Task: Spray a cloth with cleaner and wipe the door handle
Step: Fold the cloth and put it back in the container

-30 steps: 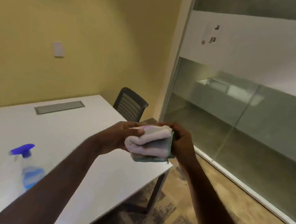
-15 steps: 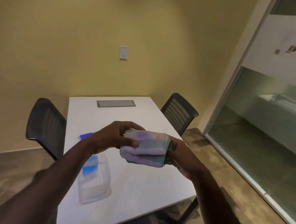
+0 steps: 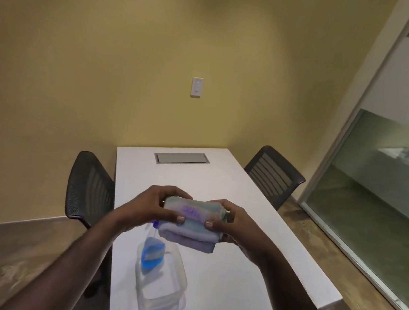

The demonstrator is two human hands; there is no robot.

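While both hands kept their hold on the cloth (image 3: pixel 190 222) through the last second, the view swung left: the glass wall (image 3: pixel 380 193) that filled the right half a second ago now sits only at the right edge, and the table (image 3: pixel 232 189) stretches straight ahead instead of lying off to the left. A second chair (image 3: pixel 89 189) has come into sight to the left of the left hand (image 3: pixel 151 206), and the switch (image 3: pixel 196 87) has shifted from upper left to above the hands. The bottle (image 3: pixel 158 276), once far down-left of the left arm, now stands on the table just below the hands, between the forearms, its blue head partly hidden by the cloth.

The folded cloth is held between the hands, above the table. The left hand grips its left end, thumb on the near face and fingers curled over the top. The right hand (image 3: pixel 237 226) grips the right end the same way, thumb tip near the left thumb. The other chair (image 3: pixel 274 175) stands beyond and right of the right hand.
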